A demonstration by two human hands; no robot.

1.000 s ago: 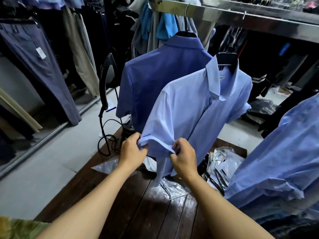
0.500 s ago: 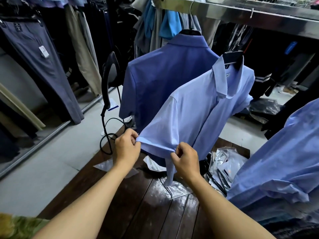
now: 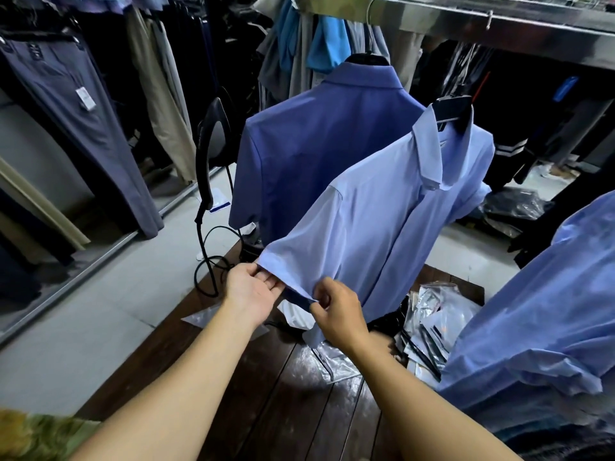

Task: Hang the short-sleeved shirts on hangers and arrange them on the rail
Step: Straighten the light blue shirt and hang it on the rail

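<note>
The main risk here is pulling too hard: the right hand (image 3: 336, 314) pinches the hem of the sleeve (image 3: 299, 257) between thumb and forefinger and draws it down toward the lower middle of the frame, so a sharp tug could likely slide the light blue shirt (image 3: 382, 221) sideways off its black hanger (image 3: 454, 109), or swing the hanger's hook loose from the metal rail (image 3: 499, 31) across the upper right. The hook itself is hard to make out, so how firmly it sits I cannot tell. The left hand (image 3: 253, 291) lies palm up with its fingers nearly straight under the hem's left corner, supporting the cloth and gripping nothing firmly; if it drops away, the sleeve may fold back on itself and crease. A swinging shirt could also brush the darker blue shirt (image 3: 316, 144) hanging just behind it, or dip toward the plastic bags (image 3: 439, 314) on the dark wooden table (image 3: 266, 394) below. The light blue shirt hangs in the centre of the frame, tilted with its collar toward the upper right and its stretched sleeve toward the hands. Its cloth looks thin, smooth and soft, the collar folded down and the front placket closed, with few wrinkles visible. A black steamer (image 3: 213, 134) stands at the left of centre.
</note>
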